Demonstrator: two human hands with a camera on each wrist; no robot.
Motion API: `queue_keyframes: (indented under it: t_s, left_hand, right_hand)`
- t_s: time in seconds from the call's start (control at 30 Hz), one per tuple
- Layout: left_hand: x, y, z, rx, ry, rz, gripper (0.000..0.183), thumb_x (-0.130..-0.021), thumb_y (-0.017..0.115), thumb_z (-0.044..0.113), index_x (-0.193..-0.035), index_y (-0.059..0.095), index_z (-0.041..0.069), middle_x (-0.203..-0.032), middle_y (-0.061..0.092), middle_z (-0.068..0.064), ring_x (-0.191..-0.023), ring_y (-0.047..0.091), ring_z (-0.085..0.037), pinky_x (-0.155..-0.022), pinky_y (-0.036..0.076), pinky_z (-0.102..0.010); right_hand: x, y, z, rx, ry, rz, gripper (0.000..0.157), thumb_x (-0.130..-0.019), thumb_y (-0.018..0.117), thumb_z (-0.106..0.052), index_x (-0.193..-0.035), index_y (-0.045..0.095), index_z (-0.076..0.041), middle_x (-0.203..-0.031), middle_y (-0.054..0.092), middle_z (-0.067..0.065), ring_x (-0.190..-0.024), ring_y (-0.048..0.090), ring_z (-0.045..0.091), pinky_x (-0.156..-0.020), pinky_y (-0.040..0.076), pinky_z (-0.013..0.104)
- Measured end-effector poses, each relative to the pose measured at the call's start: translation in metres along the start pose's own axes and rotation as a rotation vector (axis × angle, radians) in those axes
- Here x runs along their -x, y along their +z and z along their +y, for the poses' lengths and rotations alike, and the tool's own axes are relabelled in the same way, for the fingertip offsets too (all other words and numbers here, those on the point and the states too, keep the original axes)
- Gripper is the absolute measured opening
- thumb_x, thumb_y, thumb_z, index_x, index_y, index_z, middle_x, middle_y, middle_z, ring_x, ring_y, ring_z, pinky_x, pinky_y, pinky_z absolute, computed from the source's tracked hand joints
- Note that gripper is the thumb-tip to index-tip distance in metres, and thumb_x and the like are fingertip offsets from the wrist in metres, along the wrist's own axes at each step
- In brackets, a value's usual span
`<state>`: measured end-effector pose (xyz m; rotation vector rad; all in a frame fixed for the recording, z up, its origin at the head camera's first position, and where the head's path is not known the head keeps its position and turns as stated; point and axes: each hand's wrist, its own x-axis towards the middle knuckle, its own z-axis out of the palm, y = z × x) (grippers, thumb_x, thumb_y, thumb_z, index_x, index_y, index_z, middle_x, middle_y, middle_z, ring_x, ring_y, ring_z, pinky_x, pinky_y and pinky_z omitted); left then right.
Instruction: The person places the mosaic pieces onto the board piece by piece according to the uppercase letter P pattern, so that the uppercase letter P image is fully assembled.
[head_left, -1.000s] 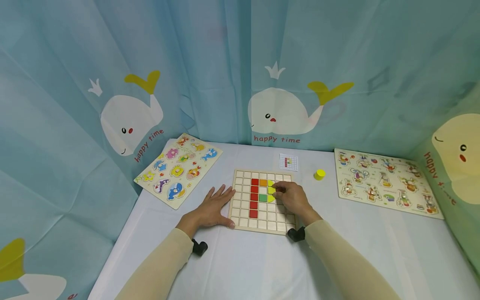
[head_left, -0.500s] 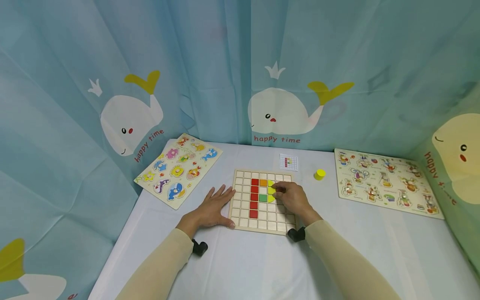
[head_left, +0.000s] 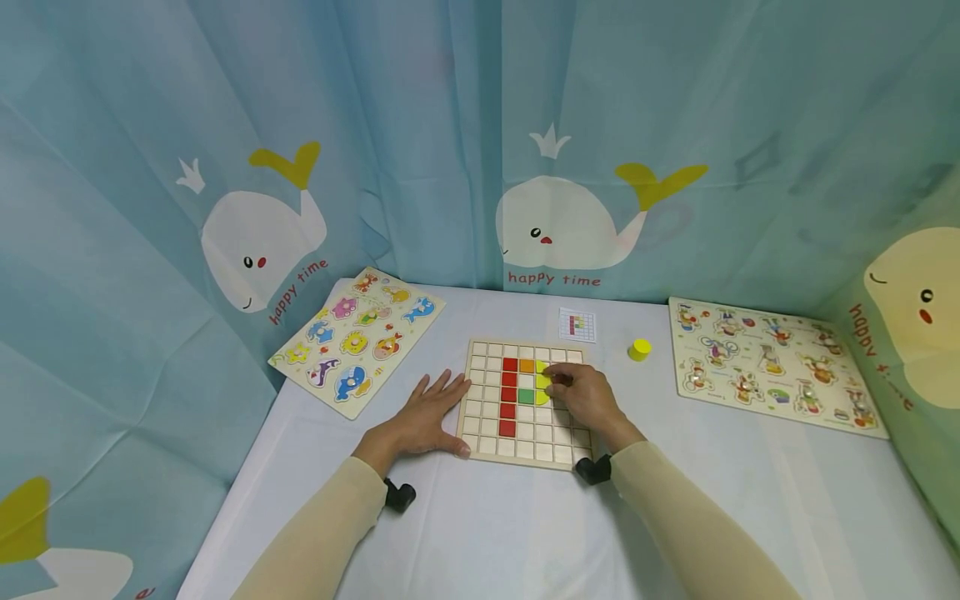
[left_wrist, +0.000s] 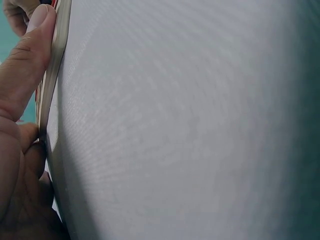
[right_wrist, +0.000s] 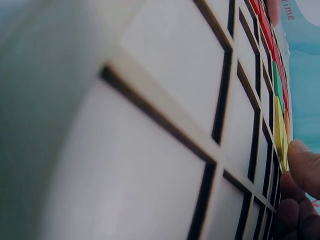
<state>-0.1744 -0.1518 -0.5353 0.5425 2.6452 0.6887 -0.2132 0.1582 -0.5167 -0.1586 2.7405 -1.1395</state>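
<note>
A wooden grid board (head_left: 491, 448) lies on the table, holding a column of red tiles (head_left: 507, 411), an orange tile (head_left: 527, 366), a green tile (head_left: 527, 396) and yellow tiles (head_left: 542, 380). The left hand (head_left: 420, 418) spreads its fingers along the board's left edge; its thumb touches the lower left corner, also seen in the left wrist view. Over the board's right half, the right hand (head_left: 588, 398) pinches at a yellow tile with bent thumb and forefinger. In the right wrist view the thumb (right_wrist: 304, 162) meets the yellow tiles (right_wrist: 279, 125). Its fingers partly hide them.
A small pattern card (head_left: 577, 324) lies behind the board, and a yellow cylinder (head_left: 640, 349) stands to its right. Picture puzzle boards lie at the far left (head_left: 375, 354) and far right (head_left: 780, 404). A whale-print curtain (head_left: 450, 167) closes off the back.
</note>
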Motion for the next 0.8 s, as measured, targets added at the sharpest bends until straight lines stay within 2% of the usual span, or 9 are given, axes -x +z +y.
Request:
queue_keyframes:
  t_s: [0.33, 0.57, 0.8]
  left_hand:
    - [-0.003, -0.001, 0.001, 0.003, -0.014, -0.013, 0.123, -0.074, 0.09, 0.058, -0.17, 0.024, 0.021, -0.177, 0.016, 0.004, -0.166, -0.001, -0.018, -0.135, -0.008, -0.043]
    - [-0.004, -0.003, -0.001, 0.005, -0.019, -0.021, 0.122, -0.075, 0.09, 0.058, -0.17, 0.023, 0.021, -0.178, 0.016, 0.004, -0.166, -0.001, -0.018, -0.135, -0.007, -0.044]
    - [-0.001, -0.008, -0.005, -0.009, -0.02, -0.03, 0.122, -0.076, 0.089, 0.059, -0.17, 0.022, 0.02, -0.178, 0.015, 0.003, -0.166, 0.0, -0.02, -0.136, -0.006, -0.046]
  right_hand:
    - [0.002, -0.007, 0.009, -0.107, -0.002, 0.018, 0.039, -0.101, 0.07, -0.014, -0.139, 0.068, -0.008, -0.117, 0.065, 0.014, -0.102, 0.056, 0.028, -0.086, 0.051, 0.036]
    - [0.006, -0.015, 0.012, -0.173, -0.02, 0.078, 0.041, -0.102, 0.07, -0.015, -0.142, 0.066, -0.007, -0.124, 0.064, 0.018, -0.107, 0.059, 0.031, -0.081, 0.052, 0.03]
    - [0.01, -0.023, 0.015, -0.158, -0.038, 0.165, 0.043, -0.104, 0.068, -0.02, -0.145, 0.063, -0.006, -0.129, 0.065, 0.02, -0.111, 0.061, 0.032, -0.087, 0.053, 0.037]
